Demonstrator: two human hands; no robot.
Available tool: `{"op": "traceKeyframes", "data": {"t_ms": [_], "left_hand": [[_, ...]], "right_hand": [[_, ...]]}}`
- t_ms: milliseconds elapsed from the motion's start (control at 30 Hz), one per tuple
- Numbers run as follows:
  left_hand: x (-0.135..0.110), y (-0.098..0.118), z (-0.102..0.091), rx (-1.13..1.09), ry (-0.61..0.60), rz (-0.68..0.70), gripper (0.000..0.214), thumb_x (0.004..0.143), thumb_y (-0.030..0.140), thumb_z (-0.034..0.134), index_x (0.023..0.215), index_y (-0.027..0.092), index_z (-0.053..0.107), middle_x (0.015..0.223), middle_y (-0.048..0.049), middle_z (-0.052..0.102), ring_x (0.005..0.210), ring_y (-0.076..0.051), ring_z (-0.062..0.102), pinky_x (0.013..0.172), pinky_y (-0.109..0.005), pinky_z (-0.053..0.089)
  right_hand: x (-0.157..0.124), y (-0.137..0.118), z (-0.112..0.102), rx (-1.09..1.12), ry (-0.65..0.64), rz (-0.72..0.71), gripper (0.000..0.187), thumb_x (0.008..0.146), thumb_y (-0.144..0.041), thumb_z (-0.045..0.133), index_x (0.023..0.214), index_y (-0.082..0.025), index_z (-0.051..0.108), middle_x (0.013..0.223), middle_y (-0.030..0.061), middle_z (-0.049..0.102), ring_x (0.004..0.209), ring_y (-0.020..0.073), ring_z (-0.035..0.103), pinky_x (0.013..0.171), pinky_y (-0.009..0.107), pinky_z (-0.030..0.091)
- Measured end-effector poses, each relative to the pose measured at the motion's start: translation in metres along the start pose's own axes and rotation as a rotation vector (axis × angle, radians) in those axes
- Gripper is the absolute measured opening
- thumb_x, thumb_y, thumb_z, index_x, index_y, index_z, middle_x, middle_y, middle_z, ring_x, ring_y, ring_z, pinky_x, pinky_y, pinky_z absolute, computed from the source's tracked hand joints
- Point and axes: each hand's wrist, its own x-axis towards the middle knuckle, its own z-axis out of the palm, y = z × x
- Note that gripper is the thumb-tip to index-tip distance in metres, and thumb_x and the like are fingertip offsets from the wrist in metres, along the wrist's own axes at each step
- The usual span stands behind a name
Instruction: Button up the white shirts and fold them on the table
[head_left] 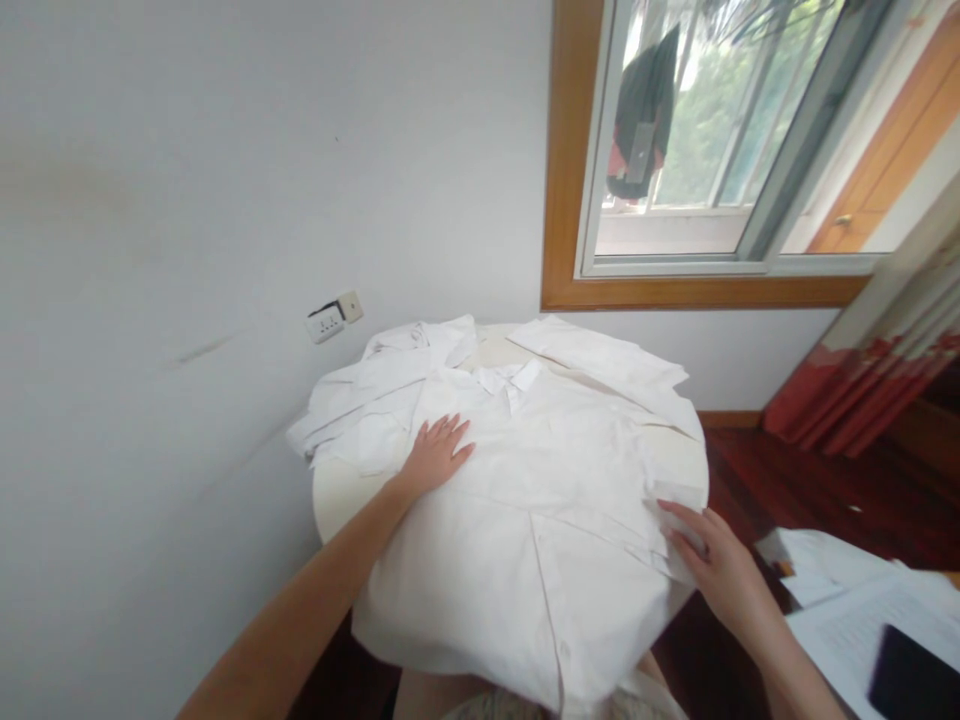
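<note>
A white button-up shirt (517,480) lies spread over a round white table (341,500). Its collar points toward the wall and its buttoned hem hangs over the near edge. My left hand (437,456) rests flat on the shirt's left side, fingers spread. At the right edge of the shirt, my right hand (712,560) has thumb and fingers closed around white fabric, seemingly the sleeve or side. A crumpled pile of white clothing (367,390) lies at the table's back left. Another folded white garment (607,360) is at the back right.
The wall with a power socket (325,324) stands close behind and left. A wood-framed window (570,200) is above right, with a red and cream curtain (840,390) beside it. At lower right are papers (847,630) and a dark flat object (915,675).
</note>
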Motion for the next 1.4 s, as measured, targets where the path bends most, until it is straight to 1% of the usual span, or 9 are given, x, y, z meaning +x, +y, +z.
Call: {"op": "traceKeyframes", "data": {"t_ms": [100,233,367,500,733,833,1000,1133,1400], "left_hand": [[0.002,0.0,-0.005,0.038,-0.001,0.004,0.055,0.091,0.053,0.035,0.138,0.027,0.042,0.151,-0.0073,0.031,0.141,-0.026,0.022,0.114,-0.053,0.009],[0.014,-0.001,-0.016,0.049,0.109,0.06,0.065,0.09,0.054,0.035,0.14,0.014,0.039,0.151,-0.0137,0.031,0.142,-0.026,0.019,0.116,-0.043,0.015],[0.032,-0.002,-0.022,0.082,0.254,-0.068,0.064,0.092,0.044,0.031,0.143,0.007,0.03,0.151,-0.0171,0.028,0.143,-0.025,0.017,0.116,-0.042,0.017],[0.04,-0.012,-0.012,0.121,0.337,-0.097,0.062,0.092,0.037,0.032,0.143,0.003,0.029,0.154,-0.0177,0.02,0.144,-0.026,0.008,0.116,-0.044,0.013],[0.043,-0.031,0.002,0.205,0.291,-0.101,0.055,0.089,0.039,0.038,0.135,0.009,0.046,0.15,-0.018,0.03,0.143,-0.029,0.016,0.114,-0.049,0.015],[0.046,-0.012,-0.007,0.22,0.281,-0.09,0.057,0.087,0.04,0.043,0.135,0.008,0.046,0.149,-0.0193,0.033,0.142,-0.032,0.019,0.114,-0.052,0.014],[0.037,0.06,-0.017,0.069,0.193,0.062,0.057,0.092,0.049,0.032,0.139,0.018,0.043,0.148,-0.0119,0.038,0.14,-0.029,0.025,0.113,-0.048,0.022],[0.021,0.105,-0.003,-0.048,0.093,0.195,0.058,0.092,0.056,0.028,0.141,0.027,0.038,0.149,-0.0072,0.035,0.14,-0.028,0.026,0.111,-0.05,0.025],[0.012,0.113,0.016,-0.077,0.104,0.211,0.054,0.092,0.052,0.033,0.141,0.03,0.04,0.15,-0.0062,0.034,0.139,-0.028,0.027,0.112,-0.054,0.021]], "right_hand": [[0.001,-0.007,-0.007,0.023,0.05,0.006,0.041,0.085,-0.045,0.046,0.112,-0.022,0.066,0.091,0.0073,0.06,0.079,0.022,0.061,0.072,0.033,0.051],[0.002,-0.013,-0.012,0.014,0.066,-0.02,0.043,0.086,-0.046,0.047,0.115,-0.02,0.064,0.092,0.0071,0.058,0.079,0.0212,0.06,0.073,0.032,0.05],[-0.002,-0.007,-0.003,-0.082,0.025,-0.048,0.041,0.088,-0.042,0.042,0.115,-0.02,0.063,0.095,0.0083,0.056,0.083,0.0222,0.06,0.077,0.035,0.05],[-0.006,0.006,0.004,-0.229,0.052,-0.042,0.042,0.086,-0.043,0.044,0.118,-0.021,0.061,0.104,0.0099,0.053,0.078,0.0205,0.061,0.074,0.035,0.051],[0.015,-0.005,0.002,-0.477,0.248,-0.237,0.042,0.085,-0.041,0.051,0.121,-0.02,0.059,0.132,0.0148,0.048,0.116,0.0305,0.049,0.093,0.046,0.043],[0.022,-0.032,0.013,-0.528,0.193,-0.348,0.038,0.087,-0.039,0.051,0.12,-0.025,0.06,0.14,0.0096,0.046,0.129,0.0321,0.037,0.101,0.052,0.034],[0.023,-0.08,0.03,-0.614,0.126,-0.358,0.036,0.086,-0.038,0.051,0.117,-0.025,0.063,0.148,0.0079,0.037,0.14,0.0358,0.017,0.108,0.065,0.006],[0.029,-0.103,0.044,-0.563,-0.022,-0.432,0.041,0.09,-0.037,0.045,0.128,-0.026,0.056,0.15,0.0068,0.034,0.142,0.0323,0.014,0.11,0.061,0.005],[0.043,-0.088,0.081,-0.423,-0.309,-0.407,0.054,0.096,-0.052,0.026,0.145,-0.029,0.034,0.154,0.0049,0.024,0.142,0.0285,0.014,0.112,0.057,0.012]]}}
